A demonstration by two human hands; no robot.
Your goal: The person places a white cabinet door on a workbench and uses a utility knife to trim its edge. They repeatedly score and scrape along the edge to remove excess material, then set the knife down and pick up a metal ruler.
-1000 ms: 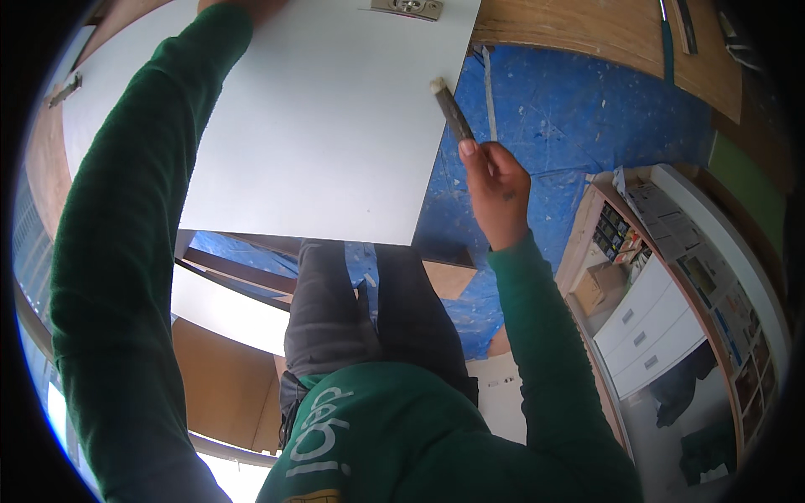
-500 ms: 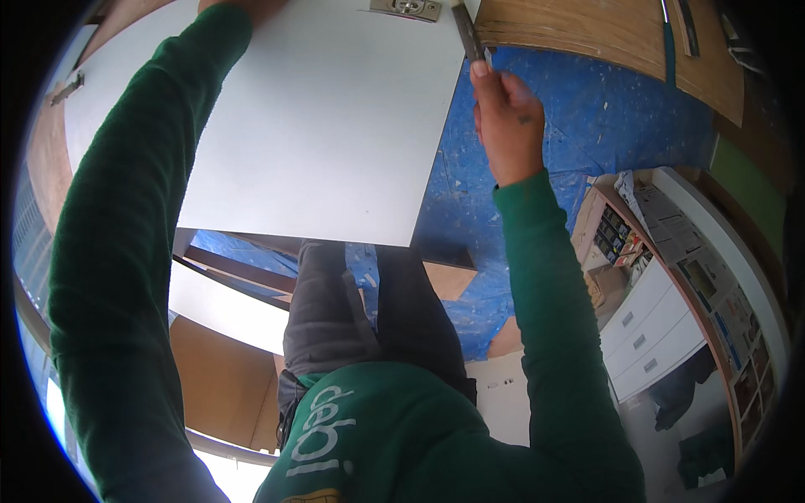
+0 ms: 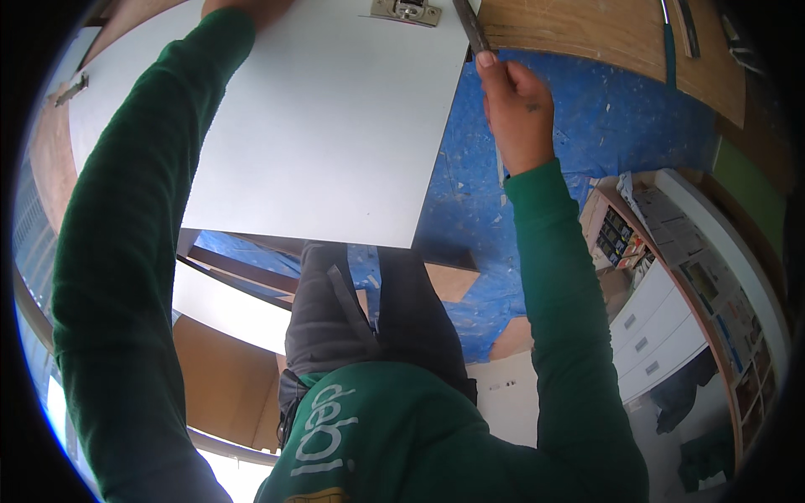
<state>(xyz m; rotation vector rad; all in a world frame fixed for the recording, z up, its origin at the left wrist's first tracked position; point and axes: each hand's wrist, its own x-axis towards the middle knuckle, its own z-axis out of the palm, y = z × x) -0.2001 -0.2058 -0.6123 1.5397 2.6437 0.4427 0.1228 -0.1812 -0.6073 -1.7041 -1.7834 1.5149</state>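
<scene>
Right hand (image 3: 517, 105), closed around stick (image 3: 471, 29), farther than second ago; stick now by far right edge of panel (image 3: 310, 142), right of hinge (image 3: 407, 10), far tip out of view: contact unverifiable. Left hand (image 3: 258, 10) far left, fingers hidden, grip uncertain.

White panel (image 3: 319, 151) has metal hinge (image 3: 407, 11) on it; wood board (image 3: 570, 32), upper R, carries green-hndl tool (image 3: 670, 57); blue sheet (image 3: 625, 126) below w/ specks.

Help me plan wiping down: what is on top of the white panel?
A hinge near the top, a metal fitting at the left edge. The left hand and sleeve hide whatever is beneath them.
</scene>
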